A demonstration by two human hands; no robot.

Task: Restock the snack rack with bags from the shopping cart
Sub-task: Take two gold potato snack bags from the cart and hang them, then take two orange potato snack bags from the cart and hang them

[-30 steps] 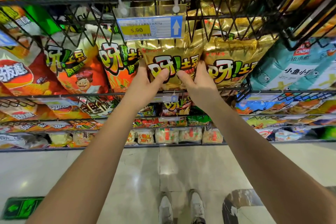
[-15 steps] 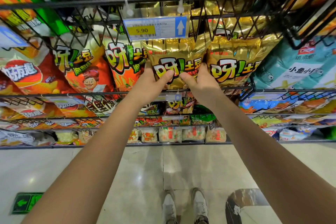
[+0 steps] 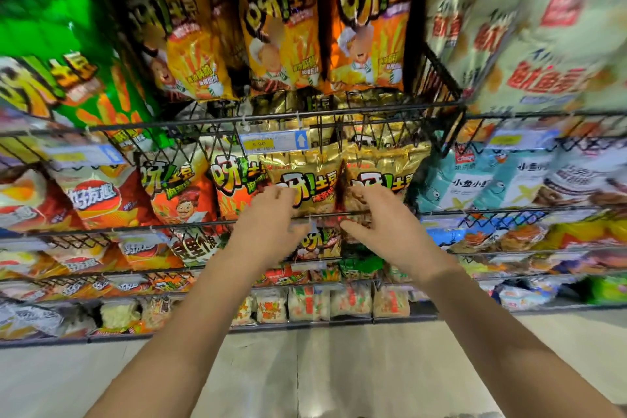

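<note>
Left hand (image 3: 268, 219) and right hand (image 3: 385, 222), fingers spread, grip nothing; the gold bag (image 3: 302, 176) stands in the rack (image 3: 332, 214) at your 12 o'clock. Likely light, puffy, slick: pinch its lower corners gently.

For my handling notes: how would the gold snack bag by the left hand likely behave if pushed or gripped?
The gold bag looks puffed and creased, so probably light and yielding under a grip. Its glossy foil may be slippery. Standing behind only a thin front rail, it could tip if nudged.
</note>
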